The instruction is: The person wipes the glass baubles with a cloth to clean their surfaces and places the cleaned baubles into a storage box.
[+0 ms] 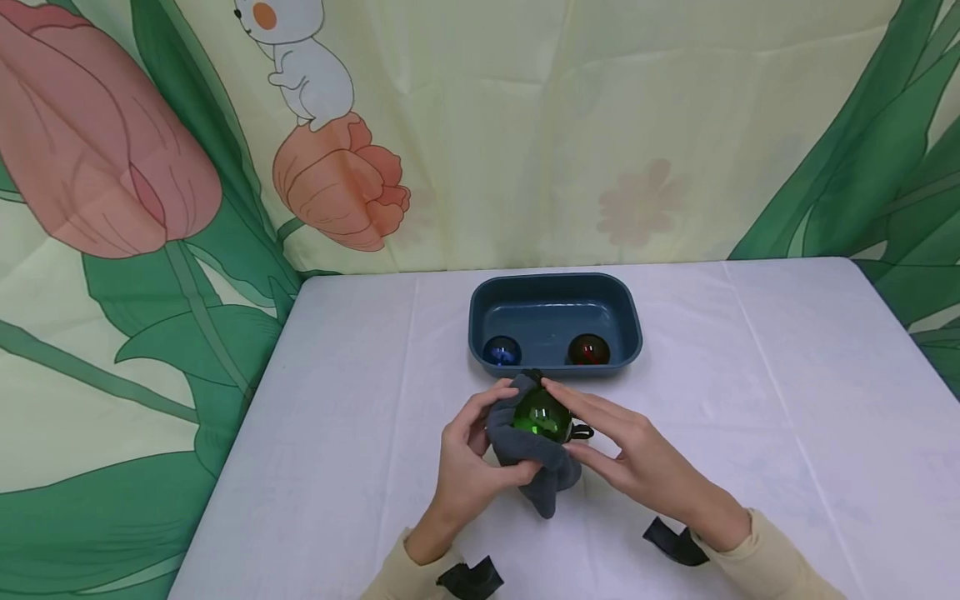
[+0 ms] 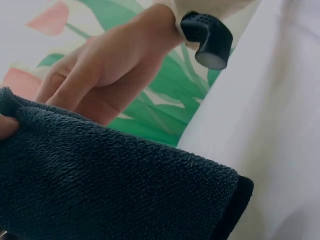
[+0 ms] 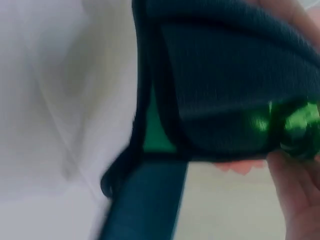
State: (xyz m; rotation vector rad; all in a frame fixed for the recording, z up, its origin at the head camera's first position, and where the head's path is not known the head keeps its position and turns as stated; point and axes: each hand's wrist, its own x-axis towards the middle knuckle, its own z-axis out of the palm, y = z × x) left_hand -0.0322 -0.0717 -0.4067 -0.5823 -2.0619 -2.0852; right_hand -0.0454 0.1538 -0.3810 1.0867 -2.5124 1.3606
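A shiny green ball [image 1: 542, 414] sits nested in a dark grey-blue cloth [image 1: 517, 446] just in front of the tray. My left hand [image 1: 468, 471] grips the cloth from the left, fingers behind it and thumb at the front. From the right, my right hand [image 1: 637, 454] holds the ball between fingers at its top and the thumb lower down. The cloth [image 2: 110, 170] fills the lower left wrist view, its fuzzy face ending in a black edge. In the right wrist view it folds over the green ball [image 3: 302, 127], hiding part of it. A small black loop [image 1: 582, 432] sticks out beside the ball.
Behind the hands stands a dark blue tray [image 1: 555, 287] with a blue ball [image 1: 502, 351] and a red ball [image 1: 588, 350] inside, along its near wall. A white cloth [image 1: 360, 433] covers the table. A printed curtain [image 1: 510, 150] hangs behind the far edge.
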